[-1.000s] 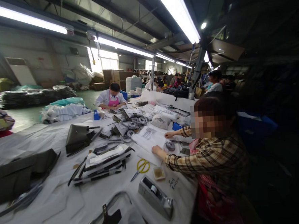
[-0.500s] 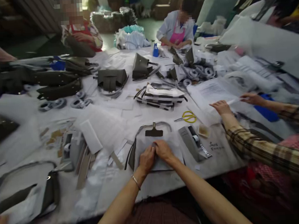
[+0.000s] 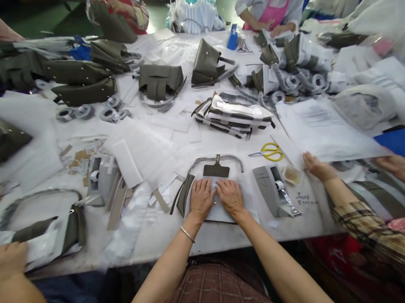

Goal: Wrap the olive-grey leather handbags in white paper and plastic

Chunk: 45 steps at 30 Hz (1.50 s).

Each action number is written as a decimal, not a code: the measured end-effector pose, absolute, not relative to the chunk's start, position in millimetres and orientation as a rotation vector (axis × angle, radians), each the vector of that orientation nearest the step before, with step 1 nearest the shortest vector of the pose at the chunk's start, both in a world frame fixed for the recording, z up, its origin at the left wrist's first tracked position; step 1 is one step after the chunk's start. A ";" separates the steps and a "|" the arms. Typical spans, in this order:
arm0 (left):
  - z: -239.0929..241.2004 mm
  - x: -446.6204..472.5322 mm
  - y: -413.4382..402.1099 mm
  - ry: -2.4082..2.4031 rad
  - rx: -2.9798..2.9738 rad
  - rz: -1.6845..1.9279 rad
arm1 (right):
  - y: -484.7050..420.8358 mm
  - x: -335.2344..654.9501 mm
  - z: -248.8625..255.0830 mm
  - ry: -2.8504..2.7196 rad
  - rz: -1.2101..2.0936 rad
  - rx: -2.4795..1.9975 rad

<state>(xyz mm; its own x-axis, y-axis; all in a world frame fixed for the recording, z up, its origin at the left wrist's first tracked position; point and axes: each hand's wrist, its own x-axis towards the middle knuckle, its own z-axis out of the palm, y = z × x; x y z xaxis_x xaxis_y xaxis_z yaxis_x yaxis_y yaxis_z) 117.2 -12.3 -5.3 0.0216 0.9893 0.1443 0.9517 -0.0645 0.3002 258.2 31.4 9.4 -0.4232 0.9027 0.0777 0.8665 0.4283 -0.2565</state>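
Observation:
My left hand (image 3: 201,198) and my right hand (image 3: 230,196) lie flat side by side, fingers stretched out, pressing down on white wrapping paper (image 3: 247,199) laid over a dark olive bag part (image 3: 184,201). The part's dark tab (image 3: 216,170) and curved grey strap (image 3: 220,158) stick out just beyond my fingertips. A thin bracelet circles my left wrist. A grey tape dispenser (image 3: 275,191) stands right of my right hand.
Yellow scissors (image 3: 269,152) lie beyond the dispenser. A plaid-sleeved person's hand (image 3: 318,168) holds a printed sheet (image 3: 324,125) at right. Another dispenser (image 3: 101,176) sits left. Stacked wrapped parts (image 3: 236,117), olive bags (image 3: 160,78) and tape rolls (image 3: 113,113) cover the white table (image 3: 228,237).
The view swung from the room and the neighbour down to the table. My hands went from bunched together on the paper to lying flat on it.

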 end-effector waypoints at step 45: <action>-15.9 101.0 -10.7 2.001 1.671 1.257 | 27.9 271.7 17.2 -2.163 0.508 -1.474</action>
